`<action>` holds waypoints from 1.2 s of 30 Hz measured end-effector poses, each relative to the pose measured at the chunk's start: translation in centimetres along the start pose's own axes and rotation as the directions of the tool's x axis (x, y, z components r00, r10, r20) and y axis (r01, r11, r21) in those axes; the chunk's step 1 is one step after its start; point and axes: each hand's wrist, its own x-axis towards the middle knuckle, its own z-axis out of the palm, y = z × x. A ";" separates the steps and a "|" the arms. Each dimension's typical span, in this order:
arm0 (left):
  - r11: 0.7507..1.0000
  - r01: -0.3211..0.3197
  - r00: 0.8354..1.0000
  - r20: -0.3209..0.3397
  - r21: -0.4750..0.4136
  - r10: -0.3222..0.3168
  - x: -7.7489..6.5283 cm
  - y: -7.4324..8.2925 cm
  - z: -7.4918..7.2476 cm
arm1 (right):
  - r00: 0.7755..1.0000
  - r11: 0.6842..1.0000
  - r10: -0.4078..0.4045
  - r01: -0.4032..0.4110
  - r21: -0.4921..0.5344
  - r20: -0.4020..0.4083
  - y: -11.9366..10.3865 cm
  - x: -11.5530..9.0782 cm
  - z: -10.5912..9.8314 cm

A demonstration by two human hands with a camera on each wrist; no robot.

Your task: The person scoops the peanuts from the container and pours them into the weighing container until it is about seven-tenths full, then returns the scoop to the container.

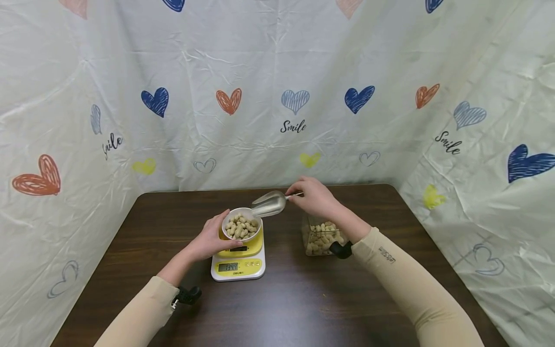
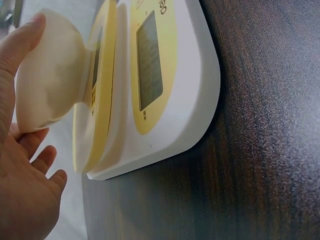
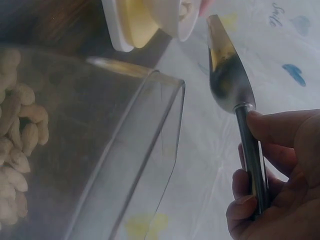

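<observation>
A white bowl [image 1: 241, 212] of unshelled peanuts [image 1: 240, 227] sits on a yellow-and-white digital kitchen scale [image 1: 257, 271]. My left hand [image 1: 210, 239] grips the bowl from the left, thumb on the near side and fingers round the far side; the left wrist view shows the bowl's outer wall [image 2: 52, 75] between them. Over the bowl's right rim reaches the tip of a metal scoop [image 1: 272, 205], tilted down toward the bowl. By its handle [image 3: 251, 150] my right hand [image 1: 318, 196] holds it, fingers wrapped round. No peanuts show in the scoop.
Under my right forearm stands a clear plastic box [image 1: 307, 237], partly hidden, with more peanuts [image 1: 320, 242] inside. The dark wooden table [image 1: 295, 303] ends at a white curtain [image 1: 256, 164] printed with hearts. The scale's display [image 1: 228, 267] shows digits, apparently 134.9.
</observation>
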 end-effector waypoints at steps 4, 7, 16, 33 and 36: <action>1.000 0.003 1.000 0.001 -0.004 -0.003 0.1 0.0 0.1 | 1.000 1.000 0.013 -0.013 0.022 -0.013 0.2 -0.6 -0.6; 1.000 0.006 1.000 0.002 -0.006 -0.006 0.1 0.1 0.1 | 0.999 0.999 0.019 -0.018 0.036 -0.026 0.5 -1.1 -1.3; 1.000 0.012 1.000 0.004 -0.004 -0.012 0.2 0.2 0.1 | 0.997 0.998 0.036 -0.032 0.061 -0.067 2.0 -3.1 -3.5; 1.000 0.022 1.000 0.004 -0.017 -0.022 0.2 -0.1 0.0 | 0.967 1.000 -0.003 -0.005 -0.028 -0.256 6.7 -8.1 -8.6; 1.000 0.022 1.000 0.005 -0.018 -0.022 0.2 -0.1 0.0 | 0.962 0.999 -0.007 -0.006 -0.050 -0.273 7.5 -8.9 -9.2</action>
